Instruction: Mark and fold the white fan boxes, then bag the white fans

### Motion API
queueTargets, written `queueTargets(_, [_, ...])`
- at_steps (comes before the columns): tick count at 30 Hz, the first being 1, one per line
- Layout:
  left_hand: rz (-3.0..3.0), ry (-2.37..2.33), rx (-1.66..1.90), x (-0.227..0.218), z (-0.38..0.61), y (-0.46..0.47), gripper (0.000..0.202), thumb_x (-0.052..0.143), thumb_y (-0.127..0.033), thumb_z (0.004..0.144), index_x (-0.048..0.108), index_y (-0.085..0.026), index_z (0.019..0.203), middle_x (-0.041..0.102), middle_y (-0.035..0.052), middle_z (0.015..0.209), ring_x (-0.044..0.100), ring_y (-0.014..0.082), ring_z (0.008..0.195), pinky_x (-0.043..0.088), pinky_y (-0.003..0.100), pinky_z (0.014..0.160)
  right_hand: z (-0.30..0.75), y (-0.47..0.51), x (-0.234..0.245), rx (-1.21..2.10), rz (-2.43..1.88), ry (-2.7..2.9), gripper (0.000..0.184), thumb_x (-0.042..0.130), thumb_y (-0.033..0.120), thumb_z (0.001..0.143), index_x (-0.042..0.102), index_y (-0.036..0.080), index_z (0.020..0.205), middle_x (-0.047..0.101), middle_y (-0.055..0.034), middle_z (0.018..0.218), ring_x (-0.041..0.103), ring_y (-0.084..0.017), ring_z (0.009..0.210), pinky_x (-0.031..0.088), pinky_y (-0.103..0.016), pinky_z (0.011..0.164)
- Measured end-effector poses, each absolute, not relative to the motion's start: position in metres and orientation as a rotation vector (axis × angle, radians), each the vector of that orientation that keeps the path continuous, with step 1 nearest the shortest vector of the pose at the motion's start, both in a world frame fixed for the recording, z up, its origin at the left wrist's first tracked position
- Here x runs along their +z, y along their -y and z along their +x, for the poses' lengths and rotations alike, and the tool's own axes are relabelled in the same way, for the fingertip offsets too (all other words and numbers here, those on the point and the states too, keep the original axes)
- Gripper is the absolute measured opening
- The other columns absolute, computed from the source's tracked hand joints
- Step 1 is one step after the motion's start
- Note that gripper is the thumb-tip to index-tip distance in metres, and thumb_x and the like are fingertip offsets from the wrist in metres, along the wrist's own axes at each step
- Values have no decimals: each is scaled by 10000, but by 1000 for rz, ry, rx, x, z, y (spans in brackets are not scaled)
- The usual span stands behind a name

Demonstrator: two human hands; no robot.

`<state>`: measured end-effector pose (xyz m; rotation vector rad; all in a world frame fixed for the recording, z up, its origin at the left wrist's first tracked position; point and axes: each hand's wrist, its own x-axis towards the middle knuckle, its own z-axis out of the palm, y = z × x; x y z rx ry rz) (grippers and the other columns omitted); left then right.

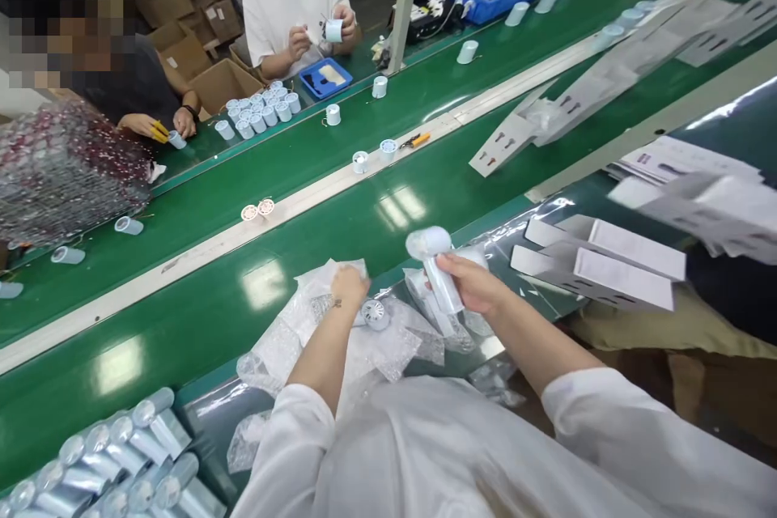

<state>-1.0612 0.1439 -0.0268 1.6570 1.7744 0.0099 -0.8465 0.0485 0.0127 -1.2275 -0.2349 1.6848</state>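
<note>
My right hand [470,282] is wrapped round the handle of a pale blue hair dryer [428,243], its rounded head up and its handle slanting down. To the left, my left hand [350,285] is closed on a clear bubble-wrap bag [276,344] in a loose pile at the bench edge. Beside my left wrist, a round slotted grille [375,312] shows among the bags; the rest of that piece is partly hidden. More wrapped pieces [434,303] lie under and behind my right hand, partly covered by it.
Several pale blue hair dryers [161,425] lie in rows at lower left. White printed boxes [622,271] stand open at right. A green conveyor [200,283] runs across, carrying small cups [360,162] and orange-handled pliers [418,140] on its divider. Co-workers sit opposite near a blue bin [479,6].
</note>
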Motion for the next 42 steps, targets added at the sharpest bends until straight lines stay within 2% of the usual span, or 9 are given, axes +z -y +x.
queueTargets(4, [1643, -1680, -29, -40, -1073, -139, 32, 659, -128, 703, 681, -140, 722, 721, 167, 867, 669, 300, 920, 458, 343, 785, -857, -47, 0, 1985, -1108, 213, 291, 778, 244, 703, 602, 155, 917, 689, -43, 757, 667, -162, 646, 592, -284, 608])
queueTargets(9, [1513, -1477, 347, -16, -1090, -111, 138, 590, -157, 735, 696, -170, 821, 721, 48, 824, 652, 194, 821, 458, 269, 731, -902, -67, -9, 2306, -874, 258, 448, 816, 233, 630, 570, 146, 994, 692, -37, 781, 673, -168, 653, 587, -286, 558])
queueTargets(13, [959, -1442, 903, 5, -1105, -95, 107, 636, -265, 693, 614, -161, 708, 576, -22, 590, 517, 109, 562, 412, 231, 593, -910, -72, 4, 2316, -946, 390, 459, 835, 244, 611, 595, 126, 984, 704, -52, 791, 675, -179, 644, 573, -283, 529])
queueTargets(17, [1025, -1378, 1115, 27, -1108, -78, 124, 621, -292, 767, 593, -171, 765, 564, -20, 656, 514, 103, 616, 419, 234, 635, -911, -57, 26, 2217, -1112, 467, 458, 848, 282, 598, 628, 127, 969, 696, -34, 777, 670, -176, 630, 569, -284, 528])
queueTargets(23, [2016, -1011, 1128, 61, -1118, -60, 75, 527, -179, 877, 576, -191, 821, 607, 26, 781, 564, 158, 768, 453, 297, 725, -915, -26, 58, 2002, -1159, 510, 492, 867, 265, 572, 592, 194, 974, 657, 2, 982, 651, -141, 651, 573, -291, 513])
queueTargets(28, [2406, -752, 1057, 61, -1111, -31, 167, 437, -72, 870, 550, -195, 878, 604, 55, 777, 541, 176, 737, 456, 317, 688, -916, -9, 69, 1821, -1218, 243, 504, 859, 256, 563, 523, 221, 938, 615, 48, 796, 620, -143, 613, 559, -312, 512])
queueTargets(35, [2107, -755, 930, 66, -1080, 2, 150, 444, -126, 865, 571, -195, 829, 624, 59, 787, 565, 188, 766, 463, 325, 716, -927, 25, 59, 1749, -1327, 139, 363, 794, 262, 587, 476, 209, 754, 575, 52, 628, 570, -128, 587, 460, -239, 536])
queueTargets(39, [1546, -921, 598, 87, -1093, 5, 117, 547, -227, 852, 612, -190, 762, 619, 24, 720, 569, 158, 693, 452, 272, 676, -879, 61, 91, 1752, -1638, 682, 325, 715, 385, 732, 471, 197, 628, 513, 46, 534, 471, -96, 492, 340, -210, 464])
queueTargets(42, [1340, -788, 379, 102, -1097, 7, 131, 606, -275, 823, 630, -179, 737, 612, 15, 687, 551, 140, 651, 438, 249, 651, -833, 83, 116, 1971, -1560, 1019, 336, 693, 456, 784, 543, 181, 661, 557, 14, 569, 497, -108, 526, 382, -230, 519])
